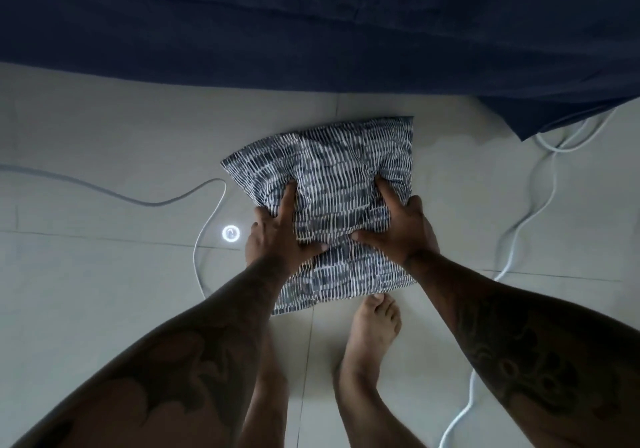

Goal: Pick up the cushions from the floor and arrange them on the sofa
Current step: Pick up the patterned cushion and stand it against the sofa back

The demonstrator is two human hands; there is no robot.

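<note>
At the far left we see a pale cable (104,189) trailing across the tiled floor (86,274), curling down beside a small glowing ring of light (231,233) that sits on the tiles just left of our hands. Next comes our left hand (277,236), its fingers (288,198) spread and pressed into the left side of the cushion (332,184), the thumb lying across the cover while the other fingers wrap around the edge, so the hand is clamped on the fabric. The cushion, covered in a blue and white dashed print, is down at floor level in front of the dark blue sofa (311,25) that fills the top of the view; we cannot tell whether it is lifted clear of the tiles. Our right hand (401,229) grips the right side the same way, forefinger dug into the stuffing and thumb pointing inward, closed on the cover. Below the cushion's near edge a bare foot (375,323) stands on the tiles. At the far right a white cable (519,226) snakes from under the sofa's draped corner down to the lower edge.
</note>
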